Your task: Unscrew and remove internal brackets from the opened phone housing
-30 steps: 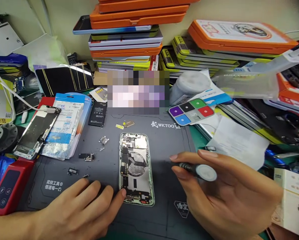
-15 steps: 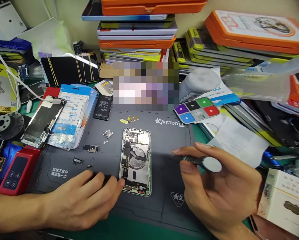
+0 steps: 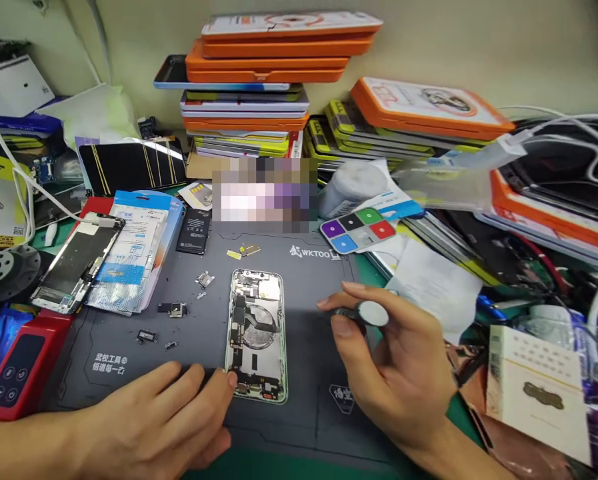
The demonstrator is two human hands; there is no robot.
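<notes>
Head view: we see the right hand (image 3: 393, 360) pinching a dark, slim-barrelled tool (image 3: 373, 313), its pale round cap towards us, its tip too blurred to make out. The left hand (image 3: 153, 420) rests with bent fingers, a fingertip touching the lower left edge of the opened phone (image 3: 256, 340), a rounded metal-rimmed shell flat on the matte grey mat (image 3: 299, 427); with that palm hidden, we cannot tell whether it grips anything.
</notes>
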